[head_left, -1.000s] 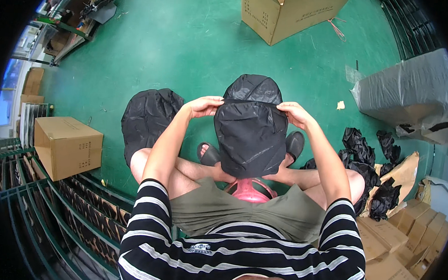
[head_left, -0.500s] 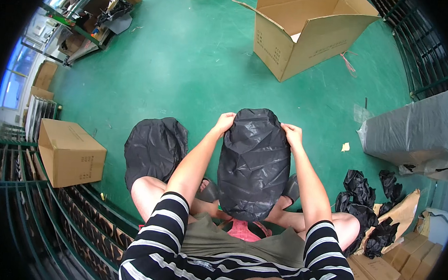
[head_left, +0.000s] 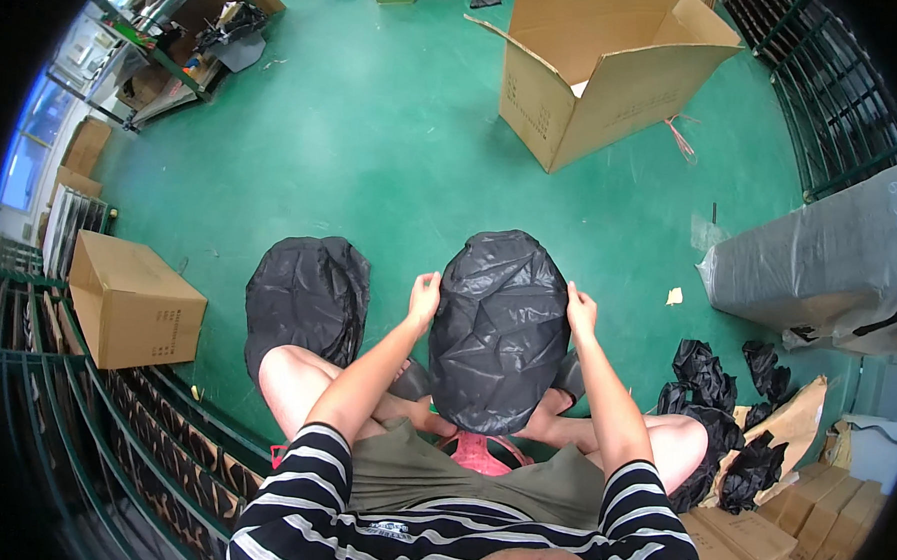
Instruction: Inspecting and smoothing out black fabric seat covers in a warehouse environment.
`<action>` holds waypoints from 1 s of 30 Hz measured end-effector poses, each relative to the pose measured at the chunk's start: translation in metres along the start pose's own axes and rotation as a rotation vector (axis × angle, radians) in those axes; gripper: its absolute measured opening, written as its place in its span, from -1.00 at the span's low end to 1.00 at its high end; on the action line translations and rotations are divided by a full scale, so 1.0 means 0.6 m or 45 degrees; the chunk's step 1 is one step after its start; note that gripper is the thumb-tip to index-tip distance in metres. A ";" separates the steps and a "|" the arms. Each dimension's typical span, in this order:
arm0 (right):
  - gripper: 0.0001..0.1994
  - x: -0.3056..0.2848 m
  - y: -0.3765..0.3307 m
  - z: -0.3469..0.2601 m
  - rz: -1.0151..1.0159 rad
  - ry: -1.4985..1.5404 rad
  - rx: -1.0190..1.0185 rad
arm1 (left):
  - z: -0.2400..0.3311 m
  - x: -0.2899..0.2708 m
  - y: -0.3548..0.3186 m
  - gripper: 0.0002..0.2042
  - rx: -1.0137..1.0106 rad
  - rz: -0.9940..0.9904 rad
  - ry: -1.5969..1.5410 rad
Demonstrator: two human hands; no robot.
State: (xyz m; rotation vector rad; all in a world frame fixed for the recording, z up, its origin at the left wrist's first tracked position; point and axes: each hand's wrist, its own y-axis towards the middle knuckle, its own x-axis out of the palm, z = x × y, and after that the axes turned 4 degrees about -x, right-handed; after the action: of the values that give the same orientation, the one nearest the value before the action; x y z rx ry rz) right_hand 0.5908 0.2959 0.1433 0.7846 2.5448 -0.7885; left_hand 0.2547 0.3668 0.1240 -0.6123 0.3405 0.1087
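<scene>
A black oval fabric cover (head_left: 499, 332), creased and slightly shiny, lies spread in front of me between my knees. My left hand (head_left: 425, 299) is closed at its left edge, and my right hand (head_left: 581, 311) pinches the right edge a little above the middle. The fingertips are partly hidden at the cloth. Another black oval cover (head_left: 308, 296) rests flat to the left, by my left knee. Several crumpled black cloth pieces (head_left: 707, 376) sit in a heap right of my right knee, some on brown paper (head_left: 809, 408). Under me shows a pink stool (head_left: 476, 453).
A large open carton (head_left: 626, 103) stands ahead to the right. At the left are a smaller carton (head_left: 152, 312) and green metal racks (head_left: 92, 425). On the right are a grey plastic-wrapped bundle (head_left: 820, 261), another rack (head_left: 837, 97) and stacked brown boxes (head_left: 829, 507).
Both hands have slid down along the cover's sides toward me. Its far end now looks smoother and more rounded. The whole view has shifted slightly.
</scene>
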 end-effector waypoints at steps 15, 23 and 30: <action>-0.49 -0.011 -0.205 0.123 0.268 -0.135 -0.137 | -0.131 -0.032 -0.199 -0.58 0.244 0.011 0.010; -0.56 -0.016 -0.232 0.108 0.315 -0.203 -0.415 | -0.089 -0.016 -0.191 -0.61 0.388 0.017 -0.027; -0.51 0.000 -0.304 0.145 0.246 -0.276 -0.277 | -0.133 -0.005 -0.214 -0.60 0.380 0.444 0.270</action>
State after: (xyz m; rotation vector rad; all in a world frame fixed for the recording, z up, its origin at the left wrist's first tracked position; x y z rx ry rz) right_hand 0.4956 0.1175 0.1492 0.8108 2.2739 -0.4952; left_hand 0.2555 0.2160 0.1341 -0.2636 0.6549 0.3226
